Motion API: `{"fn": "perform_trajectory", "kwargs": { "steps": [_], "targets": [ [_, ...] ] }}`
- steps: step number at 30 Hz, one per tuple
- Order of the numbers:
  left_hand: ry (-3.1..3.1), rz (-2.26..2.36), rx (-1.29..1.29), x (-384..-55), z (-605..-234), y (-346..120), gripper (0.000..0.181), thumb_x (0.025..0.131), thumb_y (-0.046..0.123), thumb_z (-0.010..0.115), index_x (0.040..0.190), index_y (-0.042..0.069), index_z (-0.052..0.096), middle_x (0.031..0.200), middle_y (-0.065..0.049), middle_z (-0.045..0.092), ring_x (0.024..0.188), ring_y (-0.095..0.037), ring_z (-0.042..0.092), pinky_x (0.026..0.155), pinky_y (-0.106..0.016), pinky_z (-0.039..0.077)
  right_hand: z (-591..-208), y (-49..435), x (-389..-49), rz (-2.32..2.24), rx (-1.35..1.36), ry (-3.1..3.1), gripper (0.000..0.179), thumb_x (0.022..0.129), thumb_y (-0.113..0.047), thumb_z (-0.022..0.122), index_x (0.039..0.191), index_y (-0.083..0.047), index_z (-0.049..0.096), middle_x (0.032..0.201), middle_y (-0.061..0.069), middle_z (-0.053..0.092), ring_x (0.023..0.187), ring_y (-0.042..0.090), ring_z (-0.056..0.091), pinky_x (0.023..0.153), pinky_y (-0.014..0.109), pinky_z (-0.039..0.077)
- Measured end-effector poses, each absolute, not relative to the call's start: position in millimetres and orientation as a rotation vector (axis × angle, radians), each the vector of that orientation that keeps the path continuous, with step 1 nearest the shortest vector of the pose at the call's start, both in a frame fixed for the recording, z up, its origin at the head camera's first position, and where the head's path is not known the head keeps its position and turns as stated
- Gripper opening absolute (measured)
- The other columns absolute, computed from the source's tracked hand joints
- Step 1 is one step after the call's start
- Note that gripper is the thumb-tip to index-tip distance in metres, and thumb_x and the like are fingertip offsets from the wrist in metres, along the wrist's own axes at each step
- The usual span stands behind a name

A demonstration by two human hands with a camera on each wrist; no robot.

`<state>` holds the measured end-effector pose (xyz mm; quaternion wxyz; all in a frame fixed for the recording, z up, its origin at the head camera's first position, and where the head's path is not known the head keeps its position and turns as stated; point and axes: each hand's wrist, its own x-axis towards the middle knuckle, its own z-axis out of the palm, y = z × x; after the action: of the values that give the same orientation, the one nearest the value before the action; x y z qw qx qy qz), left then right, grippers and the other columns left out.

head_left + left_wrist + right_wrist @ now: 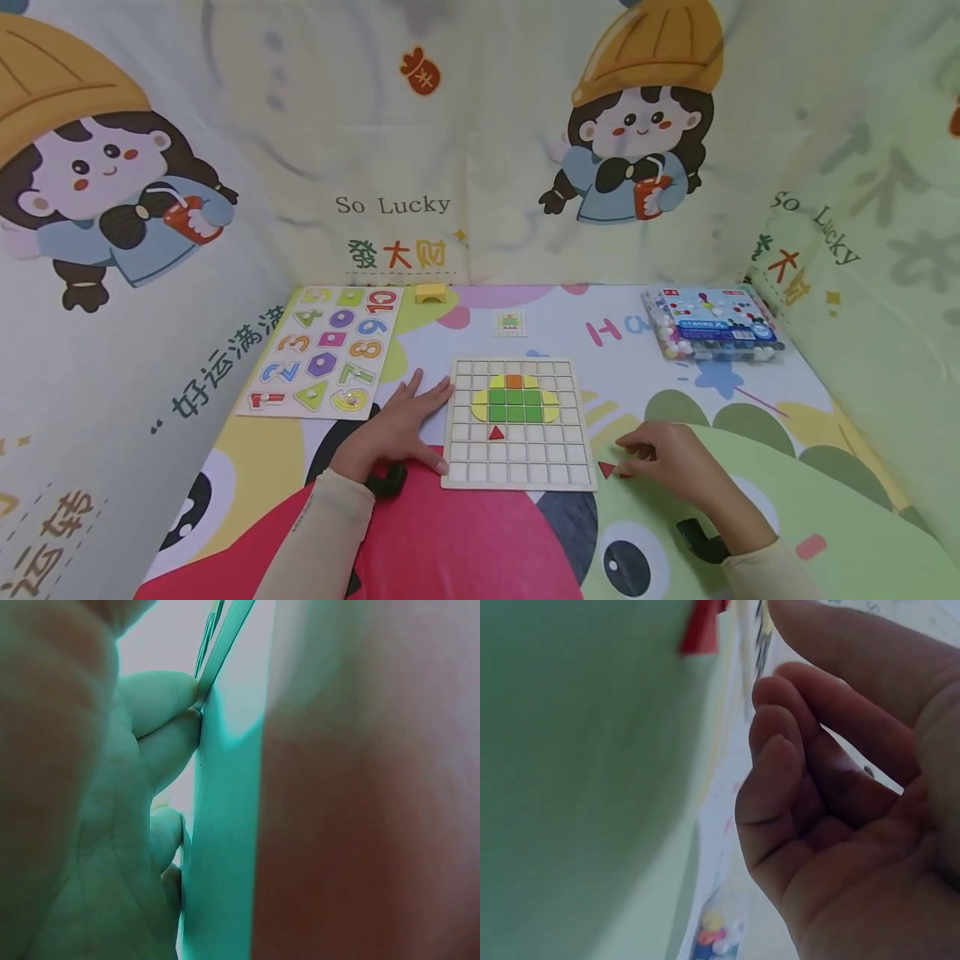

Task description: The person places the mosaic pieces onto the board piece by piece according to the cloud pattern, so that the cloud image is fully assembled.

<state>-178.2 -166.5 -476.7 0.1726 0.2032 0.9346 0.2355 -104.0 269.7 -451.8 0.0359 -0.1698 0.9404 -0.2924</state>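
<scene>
A wooden grid board (522, 477) lies flat on the patterned cloth. Green squares (515, 406), yellow pieces along their sides and top, and an orange square (513, 382) form a patch on it. Below that patch sits a red triangle (497, 433). With fingers spread, my left hand (386, 433) touches the board's left edge; the left wrist view shows fingertips (176, 746) against that edge. Right of the board, my right hand (667, 458) hovers low, fingers loosely bent, over more red triangles (606, 470). In the right wrist view, a red piece (701, 628) lies just beyond the thumb.
Behind the board lies a small pattern card (509, 323). A number and shape puzzle (315, 354) is at the left, with a yellow block (431, 292) near its far corner. A clear box of colourful pieces (712, 323) stands at the back right.
</scene>
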Motion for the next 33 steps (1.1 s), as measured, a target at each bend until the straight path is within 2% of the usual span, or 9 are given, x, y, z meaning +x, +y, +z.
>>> {"fn": "perform_trajectory", "kwargs": {
  "steps": [6,14,23,33],
  "targets": [
    [2.646,0.686,0.560,-177,-476,-170,0.127,0.065,0.056,0.097,0.168,0.031,0.029,0.178,0.010,0.021,0.167,-0.036,-0.007,0.131,-0.066,0.016,-465,279,-100,-0.951,-0.617,2.862,0.020,0.083,-0.020,0.091,0.102,-0.015,0.085,0.090,-0.010,0.074,0.077,-0.006,0.058,0.065,0.021,0.052],
    [2.650,0.698,0.549,-176,-478,-170,0.127,0.064,0.057,0.097,0.168,0.033,0.028,0.178,0.011,0.020,0.167,-0.037,-0.007,0.126,-0.070,0.027,-472,276,-97,-0.999,-0.556,2.797,0.024,0.085,-0.018,0.089,0.107,-0.009,0.084,0.091,-0.009,0.073,0.078,-0.006,0.060,0.065,0.020,0.053],
    [2.644,0.705,0.573,-176,-475,-167,0.126,0.065,0.054,0.098,0.168,0.030,0.030,0.178,0.009,0.022,0.167,-0.036,-0.007,0.131,-0.067,0.018,-473,276,-94,-0.945,-0.564,2.837,0.016,0.088,-0.015,0.086,0.104,-0.012,0.084,0.091,-0.009,0.075,0.080,-0.005,0.064,0.067,0.021,0.056],
    [2.651,0.702,0.579,-177,-478,-167,0.126,0.064,0.055,0.098,0.168,0.032,0.029,0.178,0.010,0.022,0.167,-0.036,-0.006,0.129,-0.068,0.020,-471,276,-94,-0.858,-0.648,2.865,0.013,0.091,-0.017,0.084,0.103,-0.014,0.084,0.092,-0.010,0.076,0.081,-0.004,0.064,0.068,0.022,0.056]
  ]
}}
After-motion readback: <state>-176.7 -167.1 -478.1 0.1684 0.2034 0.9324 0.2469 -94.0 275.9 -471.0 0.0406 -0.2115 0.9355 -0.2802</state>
